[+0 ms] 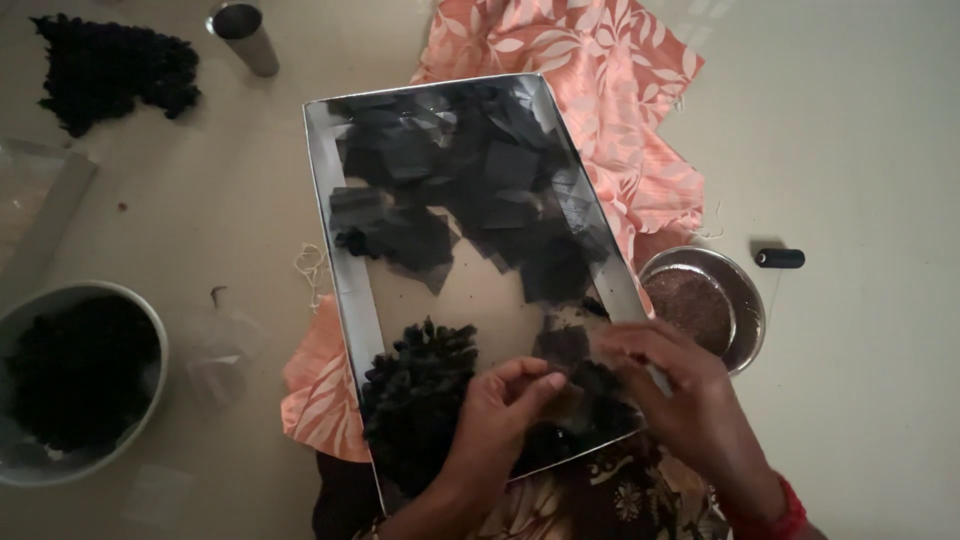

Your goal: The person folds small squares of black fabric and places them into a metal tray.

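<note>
Hands (500, 410) (690, 400) over metal tray (330, 200), both seemingly pinching one dark net square (563, 345) between fingertips.

Tray (345, 270) sits mid-floor (870, 400) on a cloth (590, 60). Fabric squares (480, 190) fill its far half, a pile of tufts (420, 395) its near left. Both hands (600, 400) over near edge. Bowl (85, 385) left, cup (243, 35) far left, dish (705, 300) right of tray, thread spool (780, 258) beyond the dish.

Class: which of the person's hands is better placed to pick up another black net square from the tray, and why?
Probably the right hand: it reaches further up the tray, closest to the loose net squares. The left hand pinches a dark piece.
</note>
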